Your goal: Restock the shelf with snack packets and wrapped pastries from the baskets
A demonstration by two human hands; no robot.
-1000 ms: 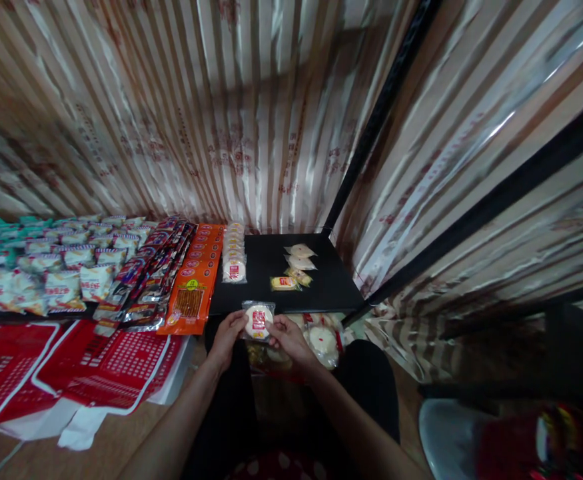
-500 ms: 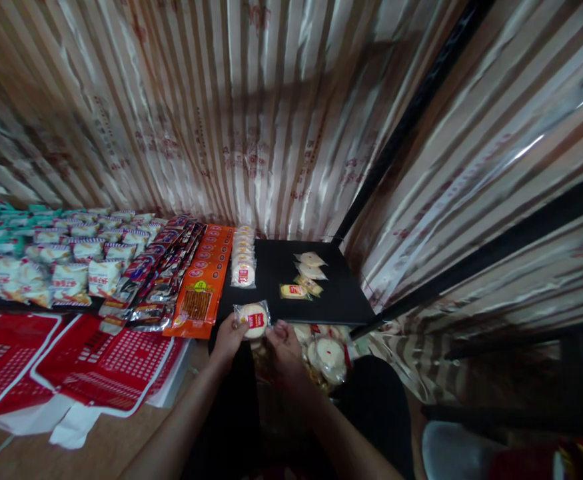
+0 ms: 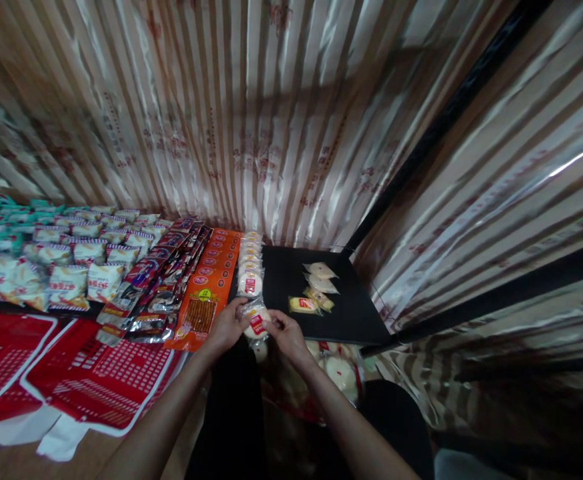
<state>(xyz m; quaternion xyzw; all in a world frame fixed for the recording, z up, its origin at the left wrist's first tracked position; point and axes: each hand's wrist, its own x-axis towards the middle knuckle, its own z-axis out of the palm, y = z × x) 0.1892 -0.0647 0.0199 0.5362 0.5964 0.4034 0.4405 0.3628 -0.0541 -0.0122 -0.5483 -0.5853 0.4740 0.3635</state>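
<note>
Both my hands hold one small clear packet with a round pale cake and a red label (image 3: 256, 322) at the near edge of a black shelf (image 3: 291, 280). My left hand (image 3: 226, 325) pinches its left side and my right hand (image 3: 285, 335) pinches its right side. The packet sits just in front of a row of like cake packets (image 3: 250, 263) that runs back toward the wall. Below my right hand lies a clear bag with more round cakes (image 3: 338, 372).
Orange snack packs (image 3: 205, 290), dark foil packs (image 3: 158, 280) and white and teal packs (image 3: 46, 260) lie in rows to the left. A few yellow and pale packets (image 3: 314, 290) lie on the shelf's right part. Red printed bags (image 3: 71, 373) lie below. Striped foil covers the walls.
The packet has moved forward from in front of the shelf edge to the near end of the cake row, both hands still on it. The camera has tilted up a little.
</note>
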